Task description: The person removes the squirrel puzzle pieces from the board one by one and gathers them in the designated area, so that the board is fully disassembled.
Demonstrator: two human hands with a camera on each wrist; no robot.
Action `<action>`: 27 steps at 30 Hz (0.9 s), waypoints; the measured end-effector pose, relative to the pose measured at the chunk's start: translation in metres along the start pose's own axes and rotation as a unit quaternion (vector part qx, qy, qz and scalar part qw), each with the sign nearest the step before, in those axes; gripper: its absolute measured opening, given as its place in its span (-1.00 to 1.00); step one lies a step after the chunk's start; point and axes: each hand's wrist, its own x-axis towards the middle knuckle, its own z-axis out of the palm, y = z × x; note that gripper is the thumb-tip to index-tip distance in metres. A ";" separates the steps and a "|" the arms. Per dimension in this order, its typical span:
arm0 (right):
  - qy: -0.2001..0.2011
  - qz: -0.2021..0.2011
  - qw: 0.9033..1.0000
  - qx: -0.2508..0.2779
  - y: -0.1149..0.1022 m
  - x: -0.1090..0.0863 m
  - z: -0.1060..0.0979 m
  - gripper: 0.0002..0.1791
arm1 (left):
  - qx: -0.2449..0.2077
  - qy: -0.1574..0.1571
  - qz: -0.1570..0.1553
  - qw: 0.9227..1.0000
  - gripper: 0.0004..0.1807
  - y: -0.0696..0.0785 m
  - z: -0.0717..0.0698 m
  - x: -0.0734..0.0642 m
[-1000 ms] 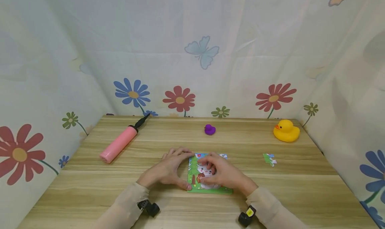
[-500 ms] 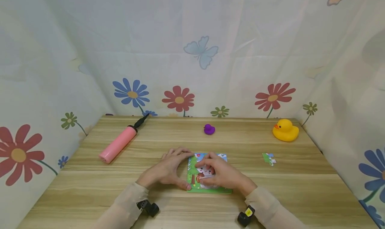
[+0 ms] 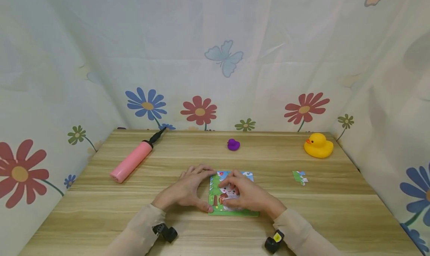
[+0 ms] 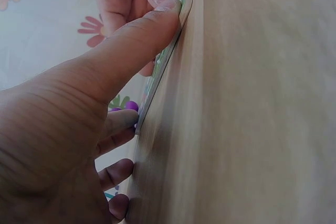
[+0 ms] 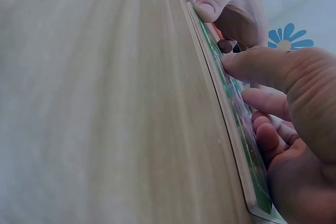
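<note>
A small jigsaw puzzle [image 3: 218,212] in a flat board with a green border lies on the table, showing a white cartoon animal. My left hand [image 3: 186,189] lies along its left side, thumb on the near left corner and index finger at the far left corner. Over the picture bends my right hand [image 3: 250,193], thumb and index fingertips touching the surface, set apart. In the right wrist view a gap shows between that thumb [image 5: 257,66] and the fingers below it. My right hand hides much of the puzzle's right part.
One loose puzzle piece [image 3: 300,177] lies to the right on the wooden table [image 3: 336,218]. A yellow rubber duck [image 3: 318,146] sits at the back right, a small purple duck [image 3: 233,144] at the back middle. A pink hand pump [image 3: 132,161] lies on the left. Flowered cloth [image 3: 255,84] surrounds the table.
The head view shifts very slightly. Both hands keep their places on the puzzle, and the loose piece stays where it was.
</note>
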 end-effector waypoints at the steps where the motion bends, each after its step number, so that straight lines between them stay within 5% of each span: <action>1: 0.002 0.002 1.000 -0.003 0.000 0.000 0.000 -0.53 | -0.001 0.000 0.001 1.000 0.32 0.000 0.000 0.000; 27: 0.008 0.010 1.000 -0.002 0.000 0.002 -0.001 -0.43 | -0.009 0.002 -0.001 1.000 0.31 0.002 0.000 -0.001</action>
